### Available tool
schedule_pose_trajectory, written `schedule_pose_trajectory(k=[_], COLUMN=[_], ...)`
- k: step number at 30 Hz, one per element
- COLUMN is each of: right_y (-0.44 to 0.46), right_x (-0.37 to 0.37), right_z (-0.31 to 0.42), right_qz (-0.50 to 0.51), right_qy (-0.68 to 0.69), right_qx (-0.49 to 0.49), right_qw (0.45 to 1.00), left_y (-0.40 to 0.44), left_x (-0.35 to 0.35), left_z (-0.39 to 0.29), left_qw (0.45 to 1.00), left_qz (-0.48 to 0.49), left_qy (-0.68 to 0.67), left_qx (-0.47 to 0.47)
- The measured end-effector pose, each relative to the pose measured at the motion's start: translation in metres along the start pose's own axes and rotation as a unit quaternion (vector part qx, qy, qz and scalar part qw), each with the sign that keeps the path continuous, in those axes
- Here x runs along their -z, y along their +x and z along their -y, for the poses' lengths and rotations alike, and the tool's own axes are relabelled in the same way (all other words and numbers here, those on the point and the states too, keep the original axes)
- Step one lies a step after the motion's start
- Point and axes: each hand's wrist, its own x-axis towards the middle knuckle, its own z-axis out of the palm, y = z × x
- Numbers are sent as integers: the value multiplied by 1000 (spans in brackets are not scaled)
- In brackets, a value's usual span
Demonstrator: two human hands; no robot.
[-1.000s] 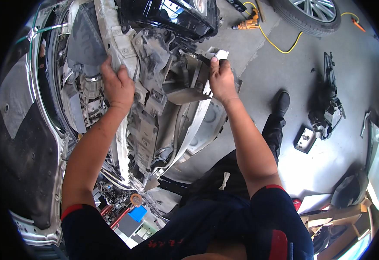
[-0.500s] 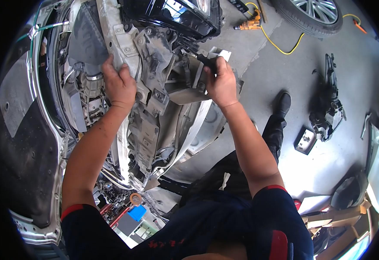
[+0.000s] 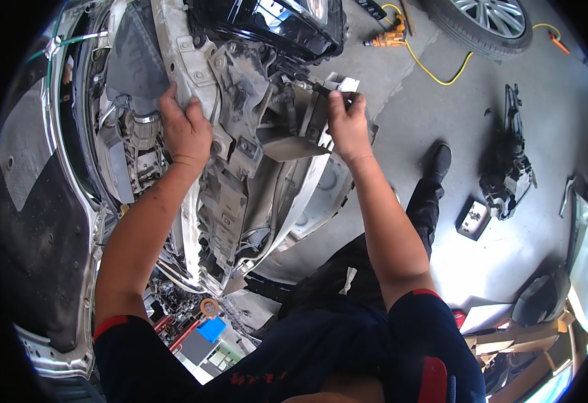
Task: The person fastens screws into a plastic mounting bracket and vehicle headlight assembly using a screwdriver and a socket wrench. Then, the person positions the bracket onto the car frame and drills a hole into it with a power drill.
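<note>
My left hand (image 3: 187, 129) grips the pale metal front beam (image 3: 181, 64) of a car with its bumper off, thumb and forefinger apart on top. Some of its fingers are hidden. In my right hand (image 3: 349, 127) is a black-handled tool (image 3: 321, 89), closed in the fingers. Its slim shaft points up and left into the dark gap below the headlight (image 3: 274, 27); the tip is hidden. A dusty grey bracket (image 3: 243, 74) lies between my two hands. Just under the right hand is a flat grey panel (image 3: 294, 148).
An orange power tool (image 3: 389, 35) with a yellow cord and a wheel (image 3: 485, 23) lie on the floor. At the right are a black car part (image 3: 512, 168) and a small box of fasteners (image 3: 474, 219). The raised hood (image 3: 38, 248) stands at the left.
My right hand has shifted slightly right and down, its fingers changing position on the black handle. The left hand stays in place on the beam.
</note>
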Motion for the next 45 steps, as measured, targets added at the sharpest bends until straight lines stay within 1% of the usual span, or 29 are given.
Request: schedule_pose_trajectory(k=[1, 4, 6, 8, 9, 10, 11, 13, 15, 16, 19, 20, 21, 23, 24, 25, 26, 29, 30, 31, 33, 34, 36, 39, 40, 41, 43, 44, 45], right_y=[5, 2, -8, -12, -14, -7, 6, 9, -8, -10, -8, -12, -4, 3, -6, -17, -17, -11, -15, -8, -3, -6, -18, -9, -13, -2, 6, 3, -4], right_x=[11, 10, 13, 14, 13, 5, 5, 5, 11, 8, 4, 6, 4, 4, 3, 1, 4, 2, -4, -6, -1, 0, 5, -3, -5, -10, 7, 7, 5], right_z=[8, 3, 9, 8, 10, 1, -8, -4, 14, 9, 8, 10, 3, -10, -2, 8, 4, -7, -6, -11, -8, -3, 7, -12, -4, -19, -14, -13, -11], right_qz=[74, 59, 44, 78, 94, 76, 60, 64, 83, 45, 40, 72, 73, 107, 74, 39, 43, 9, 15, 8, 40, 42, 46, 17, 18, 15, 107, 78, 47], right_qy=[46, -60, -170, -39, 28, 105, 89, 5, -111, -185, -37, 84, 152, 102, 15, -74, -173, -76, 51, 90, 55, -18, -164, -50, 51, 119, 115, 33, -51], right_qx=[-155, 69, 258, 144, 85, -4, -85, -39, 116, 250, 193, 0, -106, -95, -1, 94, 205, 252, 62, 7, -25, 41, 169, 201, 64, -4, -131, -12, 106], right_qw=[984, 994, 950, 986, 992, 992, 991, 997, 983, 949, 980, 994, 980, 984, 997, 992, 962, 965, 997, 996, 997, 998, 971, 978, 996, 993, 979, 996, 992], left_y=[1, 0, 0, 0, 0, 0, 0, 0, 0, -1, -2, -1, -1, -1, -1, -1, -1, -1, -1, -2, 0, 0, 0, 0, -1, -1, 0, 0, -1], left_x=[0, 1, 2, 1, 0, 0, 0, 1, 1, 1, 3, 3, 2, 2, 2, 2, 2, 3, 3, 2, -1, -1, 0, 0, 0, 0, 0, 1, 2], left_z=[0, -2, -6, -2, -1, -1, -1, -1, -1, -3, -6, -5, -5, -6, -6, -6, -6, -7, -7, -5, 0, 0, -1, 2, 2, 3, 0, -3, -4], left_qw=[1000, 1000, 1000, 1000, 1000, 1000, 1000, 1000, 1000, 1000, 1000, 1000, 1000, 1000, 999, 999, 999, 999, 999, 1000, 1000, 1000, 1000, 1000, 1000, 1000, 1000, 1000, 1000], left_qz=[-1, 4, 8, 4, 1, 0, 0, 0, 0, 6, 14, 12, 11, 15, 16, 17, 17, 16, 16, 8, -8, -8, -5, -3, -3, -4, 2, 9, 17], left_qy=[0, 1, 0, 1, 2, 1, 0, 2, 6, 3, 1, 4, 6, -7, -14, -12, -10, -6, -6, 0, 11, 9, 5, 6, 7, 8, 5, 2, -1], left_qx=[1, 9, 19, 10, 5, 6, 6, 5, 1, 9, 24, 22, 19, 27, 31, 30, 29, 32, 34, 23, -2, -2, -1, 3, 0, -3, 1, 10, 20])
